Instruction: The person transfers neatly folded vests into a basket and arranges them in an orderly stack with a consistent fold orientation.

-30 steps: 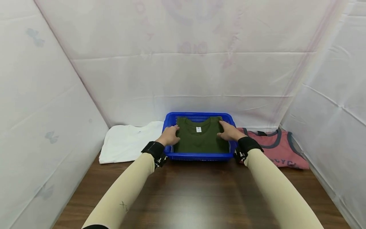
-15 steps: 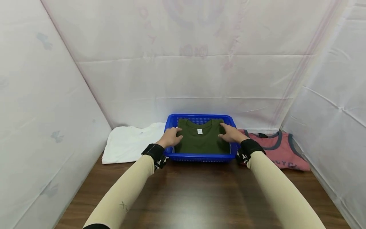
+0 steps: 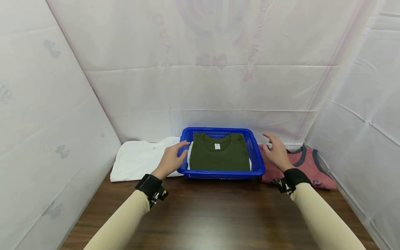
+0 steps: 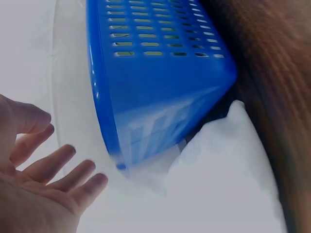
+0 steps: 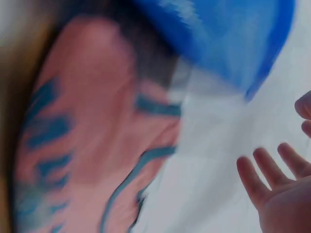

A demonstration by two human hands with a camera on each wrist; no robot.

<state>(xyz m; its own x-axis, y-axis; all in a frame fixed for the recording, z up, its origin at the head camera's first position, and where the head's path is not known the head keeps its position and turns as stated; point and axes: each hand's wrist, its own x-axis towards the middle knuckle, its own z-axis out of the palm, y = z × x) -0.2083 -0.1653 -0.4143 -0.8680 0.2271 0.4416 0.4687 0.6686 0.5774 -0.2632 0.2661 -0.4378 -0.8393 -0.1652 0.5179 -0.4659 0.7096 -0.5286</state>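
A folded dark green T-shirt with a white neck label lies in the blue plastic basket, over some white cloth that shows at its sides. My left hand hovers by the basket's left rim, fingers loosely spread and holding nothing; the left wrist view shows its fingers apart from the basket wall. On the other side, my right hand is held above the folded pink shirt, to the right of the basket, with thumb and fingers parted around nothing.
A folded white shirt lies left of the basket on the brown wooden table. White cloth walls enclose the table at the back and both sides. The basket stands close to the back wall.
Both hands have left the green T-shirt and moved outward past the basket's sides, the left hand to the left, the right hand to the right. The shirt stays in the basket.
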